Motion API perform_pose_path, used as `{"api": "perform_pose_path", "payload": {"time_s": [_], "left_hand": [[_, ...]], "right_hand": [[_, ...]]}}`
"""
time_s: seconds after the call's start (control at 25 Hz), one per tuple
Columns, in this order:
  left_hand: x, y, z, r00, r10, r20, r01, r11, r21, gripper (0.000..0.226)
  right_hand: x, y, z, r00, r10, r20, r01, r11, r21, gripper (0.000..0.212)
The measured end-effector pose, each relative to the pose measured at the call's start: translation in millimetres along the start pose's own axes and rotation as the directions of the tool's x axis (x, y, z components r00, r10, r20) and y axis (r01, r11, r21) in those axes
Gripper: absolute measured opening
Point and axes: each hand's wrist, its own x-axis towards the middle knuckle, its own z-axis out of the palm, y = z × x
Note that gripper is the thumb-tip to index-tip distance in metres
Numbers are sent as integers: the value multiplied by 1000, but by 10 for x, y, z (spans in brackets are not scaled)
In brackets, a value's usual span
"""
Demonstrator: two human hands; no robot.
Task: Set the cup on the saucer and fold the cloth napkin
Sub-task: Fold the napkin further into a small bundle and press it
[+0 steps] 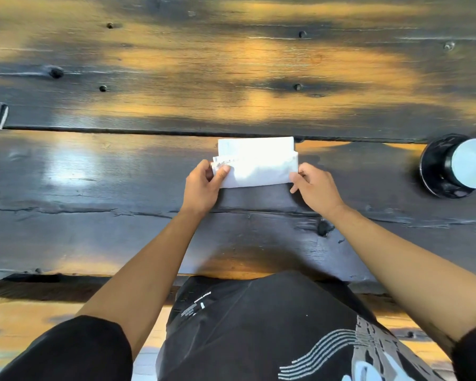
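The white cloth napkin lies folded into a long rectangle on the dark, worn wooden plank table, straight ahead of me, with its far edge along the seam between two planks. A back layer stands slightly proud of the front fold, so the layers do not line up exactly at the top and left.

My left hand grips the napkin's left end: my thumb presses down on top of the fabric while the other fingers curl under the edge, pinching the layers together. My right hand sits at the napkin's lower right corner, fingers bent and closed in against the fabric; the thumb side is hidden, so I cannot tell whether I am truly pinching the corner or only touching it.

Well off to my right, near the frame's edge, the black cup with a white interior stands on the black round saucer, well apart from the napkin and my hands.
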Motion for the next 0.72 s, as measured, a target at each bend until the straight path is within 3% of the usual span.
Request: {"api": "perform_pose_path", "payload": {"time_s": [0.16, 0.36, 0.56, 0.72], "left_hand": [[180, 120, 20, 998, -42, 45, 48, 990, -134, 26], [284, 202, 32, 997, -48, 54, 56, 985, -164, 17], [409, 178, 55, 1000, -27, 11, 28, 999, -18, 23], [440, 195, 113, 995, -29, -100, 45, 986, 158, 21]], "right_hand": [[97, -97, 5, 992, 125, -27, -120, 984, 131, 25], [207, -128, 5, 969, 247, -7, -239, 943, 233, 15], [250, -175, 19, 957, 291, -15, -280, 933, 225, 18], [254, -242, 6, 953, 298, -55, -282, 938, 199, 29]]}}
